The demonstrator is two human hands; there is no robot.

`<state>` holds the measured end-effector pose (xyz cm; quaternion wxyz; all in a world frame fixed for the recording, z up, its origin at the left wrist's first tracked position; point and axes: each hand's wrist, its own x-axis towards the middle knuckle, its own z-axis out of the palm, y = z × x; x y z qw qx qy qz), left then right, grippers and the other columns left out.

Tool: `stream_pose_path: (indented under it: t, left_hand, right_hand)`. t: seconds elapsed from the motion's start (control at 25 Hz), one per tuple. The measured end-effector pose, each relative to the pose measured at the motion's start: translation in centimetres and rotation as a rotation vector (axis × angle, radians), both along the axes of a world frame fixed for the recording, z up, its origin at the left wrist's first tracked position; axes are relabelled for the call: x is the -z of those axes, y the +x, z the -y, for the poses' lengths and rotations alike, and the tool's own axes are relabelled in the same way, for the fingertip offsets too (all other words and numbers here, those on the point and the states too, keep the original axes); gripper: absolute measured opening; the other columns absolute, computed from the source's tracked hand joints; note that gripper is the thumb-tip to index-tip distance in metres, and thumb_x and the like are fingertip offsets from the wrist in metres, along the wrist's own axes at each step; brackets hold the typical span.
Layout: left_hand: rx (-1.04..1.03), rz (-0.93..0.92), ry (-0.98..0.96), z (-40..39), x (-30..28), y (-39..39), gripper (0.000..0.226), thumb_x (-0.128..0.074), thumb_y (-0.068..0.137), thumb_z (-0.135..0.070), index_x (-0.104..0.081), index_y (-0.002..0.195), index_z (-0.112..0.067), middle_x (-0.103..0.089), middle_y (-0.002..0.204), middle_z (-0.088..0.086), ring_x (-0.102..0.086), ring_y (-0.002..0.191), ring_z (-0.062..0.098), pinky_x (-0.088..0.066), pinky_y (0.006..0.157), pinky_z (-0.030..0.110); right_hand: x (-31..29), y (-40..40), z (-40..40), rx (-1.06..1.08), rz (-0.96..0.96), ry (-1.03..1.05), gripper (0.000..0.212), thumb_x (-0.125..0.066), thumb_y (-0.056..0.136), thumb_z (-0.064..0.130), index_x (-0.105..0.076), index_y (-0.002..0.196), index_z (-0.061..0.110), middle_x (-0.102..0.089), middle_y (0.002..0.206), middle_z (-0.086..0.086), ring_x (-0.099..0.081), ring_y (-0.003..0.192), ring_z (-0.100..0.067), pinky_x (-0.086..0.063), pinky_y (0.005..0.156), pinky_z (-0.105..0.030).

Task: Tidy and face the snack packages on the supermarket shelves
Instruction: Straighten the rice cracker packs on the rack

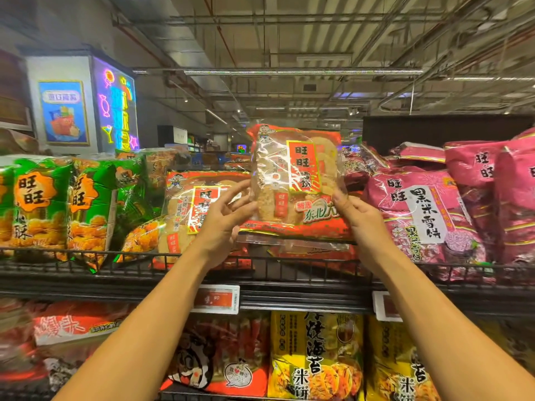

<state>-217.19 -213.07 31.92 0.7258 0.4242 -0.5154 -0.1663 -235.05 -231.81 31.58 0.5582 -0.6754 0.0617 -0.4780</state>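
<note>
Above the top shelf's black wire front rail [289, 263], a red-and-clear plastic bag of round rice crackers [295, 180] is held up in the air, printed face toward the camera, long axis near vertical, top edge up and leaning slightly left. Right hand [357, 215] pinches the bag's lower right corner, thumb on the front. Left hand [224, 218] sits at the bag's lower left edge, fingers spread and mostly straight, fingertips touching the film; no clear grasp there. Just left, a second red rice cracker bag [192, 209] stands on the shelf, face forward, upright, partly behind the left hand. Another red bag [312, 250] lies flat under the held one, long axis sideways. Green snack bags [43, 204] fill the shelf's left side, pink black-rice cracker bags [428, 215] the right, leaning unevenly. A red price tag [216, 299] hangs on the shelf edge; yellow seaweed cracker bags [315, 357] stand on the shelf below. A neon sign [118, 108] glows far left.
</note>
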Motion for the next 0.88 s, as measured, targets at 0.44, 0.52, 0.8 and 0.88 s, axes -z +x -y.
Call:
stream_pose_path:
  t: [0.44, 0.52, 0.8, 0.88]
  left_hand:
    - [-0.184, 0.183, -0.186, 0.8, -1.7, -7.6, 0.063, -0.078, 0.076, -0.033, -0.056, 0.135, -0.026, -0.071, 0.112, -0.013, -0.068, 0.103, 0.008, -0.057, 0.079, 0.025]
    - [-0.229, 0.225, -0.175, 1.2, -1.9, -9.0, 0.070, -0.075, 0.075, -0.042, -0.052, 0.140, -0.026, -0.068, 0.119, -0.012, -0.065, 0.109, 0.006, -0.056, 0.086, 0.028]
    - [-0.153, 0.236, -0.091, 1.4, -2.7, -11.5, 0.073, -0.076, 0.064, -0.055, -0.044, 0.129, -0.055, -0.052, 0.138, -0.002, -0.058, 0.119, 0.003, -0.051, 0.100, 0.030]
    - [-0.156, 0.263, -0.076, 1.2, -2.7, -11.6, 0.081, -0.075, 0.063, -0.056, -0.041, 0.135, -0.053, -0.048, 0.141, -0.005, -0.055, 0.122, 0.000, -0.050, 0.102, 0.030]
  right_hand:
    - [0.3, 0.4, 1.3, -0.029, -0.104, 0.014, 0.028, -0.041, 0.107, 0.029, -0.066, 0.119, 0.026, -0.067, 0.129, -0.004, -0.064, 0.115, -0.014, -0.049, 0.101, -0.038]
    - [0.3, 0.5, 1.0, -0.028, -0.080, 0.036, 0.031, -0.041, 0.108, 0.027, -0.071, 0.110, 0.033, -0.073, 0.118, 0.004, -0.068, 0.110, -0.013, -0.052, 0.096, -0.036]
    - [-0.2, -0.3, 0.8, -0.008, -0.105, 0.049, 0.033, -0.045, 0.107, 0.030, -0.054, 0.137, 0.023, -0.067, 0.127, -0.005, -0.068, 0.112, -0.022, -0.052, 0.102, -0.049]
    - [-0.2, -0.6, 0.5, -0.021, -0.094, 0.051, 0.033, -0.044, 0.107, 0.028, -0.054, 0.137, 0.021, -0.068, 0.126, -0.007, -0.070, 0.110, -0.023, -0.053, 0.100, -0.048]
